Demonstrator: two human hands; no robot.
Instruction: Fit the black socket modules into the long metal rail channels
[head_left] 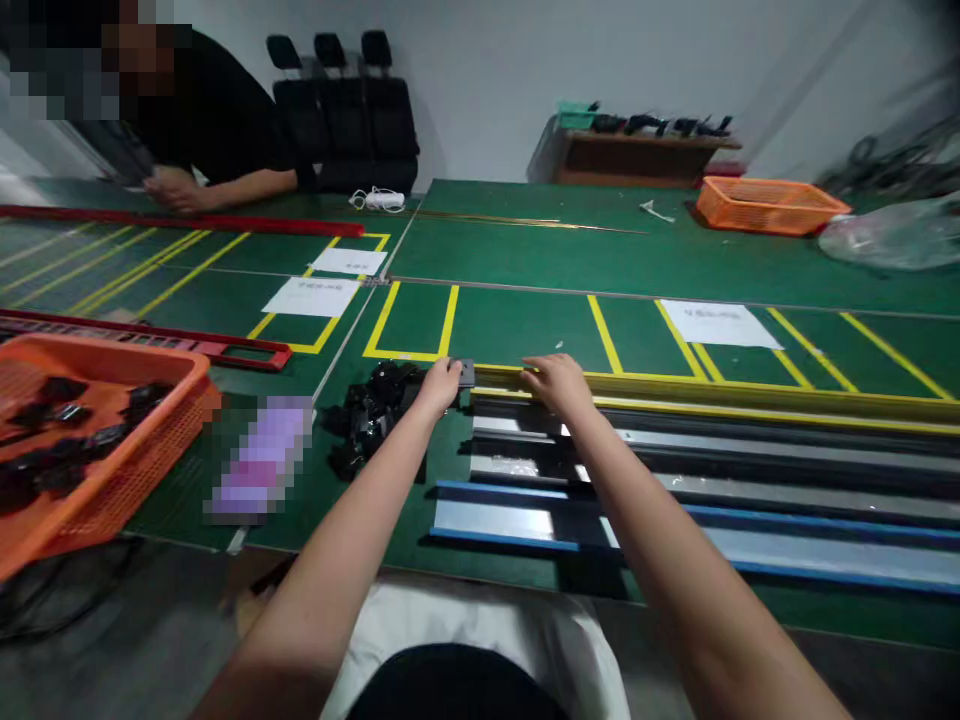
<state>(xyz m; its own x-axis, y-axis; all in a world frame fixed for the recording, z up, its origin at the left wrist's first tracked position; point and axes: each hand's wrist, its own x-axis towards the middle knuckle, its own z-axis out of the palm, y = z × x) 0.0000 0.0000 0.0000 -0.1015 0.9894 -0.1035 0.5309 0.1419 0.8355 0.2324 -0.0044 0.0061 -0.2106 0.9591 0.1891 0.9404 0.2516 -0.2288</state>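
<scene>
Left hand (441, 385) pinching, I hold a small dark block (466, 373) between thumb and fingers, at the left end of the yellow rail (750, 397). My right hand (561, 385) is curled over that rail; whether it grips, I cannot tell. I judge the block light, stiff and rather slick, best held by its edges. The rail is probably stiff but awkwardly long; I'd take it near the end.

Nearest me lies the blue rail (825, 552), then black-and-silver rails (750, 447), close against the yellow one and crowding my right fingers. Off to my left sits an orange basket (142, 470) of black pieces, then a blurred purple thing (262, 460). A black heap (375, 410) hems in my left hand. Beyond the yellow rail, tape (606, 335) and a paper (720, 325) mark the worktop (495, 260), leaving reaching room. Farther off are another basket (750, 212), a bag (892, 238) and a person's black sleeve (232, 110).
</scene>
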